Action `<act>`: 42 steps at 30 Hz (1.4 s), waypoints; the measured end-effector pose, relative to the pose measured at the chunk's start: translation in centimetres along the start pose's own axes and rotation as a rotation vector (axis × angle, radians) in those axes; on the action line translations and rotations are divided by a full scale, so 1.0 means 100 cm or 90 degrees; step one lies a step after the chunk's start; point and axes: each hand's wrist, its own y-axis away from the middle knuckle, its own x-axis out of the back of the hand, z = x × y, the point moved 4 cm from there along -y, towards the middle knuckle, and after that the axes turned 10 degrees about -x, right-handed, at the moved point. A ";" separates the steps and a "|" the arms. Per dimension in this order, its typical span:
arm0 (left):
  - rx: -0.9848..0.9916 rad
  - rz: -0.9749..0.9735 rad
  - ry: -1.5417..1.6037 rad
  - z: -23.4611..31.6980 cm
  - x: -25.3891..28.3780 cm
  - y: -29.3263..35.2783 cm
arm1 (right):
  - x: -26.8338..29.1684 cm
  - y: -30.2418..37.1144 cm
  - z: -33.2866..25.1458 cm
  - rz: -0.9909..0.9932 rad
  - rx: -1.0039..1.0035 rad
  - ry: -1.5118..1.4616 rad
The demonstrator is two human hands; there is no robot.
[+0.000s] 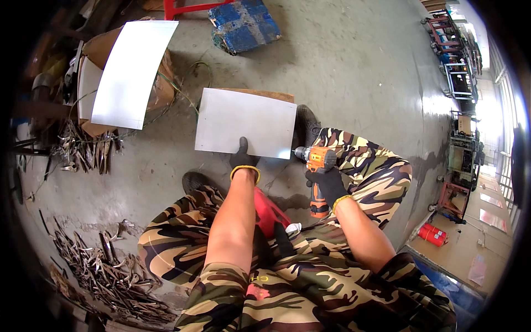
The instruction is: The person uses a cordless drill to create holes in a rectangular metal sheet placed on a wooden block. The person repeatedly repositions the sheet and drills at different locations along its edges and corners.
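Observation:
A pale grey rectangular sheet (pixel 246 122) lies in front of me, with a brown board or box (pixel 276 95) showing past its far edge. My left hand (pixel 243 157), in a black glove with a yellow cuff, grips the sheet's near edge; its thumb lies on top and the fingers are hidden below. In my right hand (pixel 330 185), gloved alike, is an orange and black cordless drill (pixel 319 159). The drill points left, its tip beside the sheet's near right corner; whether they touch I cannot tell.
A larger white sheet (pixel 135 72) rests on a cardboard box (pixel 163 91) at the far left. A taped blue block (pixel 243 26) sits beyond. Scrap strips (pixel 110 271) are heaped at the lower left. Carts (pixel 456 77) and a red cylinder (pixel 432 234) stand to the right.

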 end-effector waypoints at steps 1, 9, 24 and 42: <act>-0.012 -0.006 -0.009 0.009 0.000 -0.005 | -0.002 0.000 -0.001 -0.003 -0.002 0.002; -0.051 -0.001 -0.065 0.024 -0.004 -0.020 | -0.015 -0.004 -0.007 -0.018 0.011 0.054; -0.033 -0.005 -0.036 0.019 -0.002 -0.023 | -0.014 -0.016 -0.008 0.017 0.046 0.019; -0.222 -0.113 -0.377 0.085 0.050 -0.023 | -0.011 -0.036 -0.003 0.041 0.056 0.030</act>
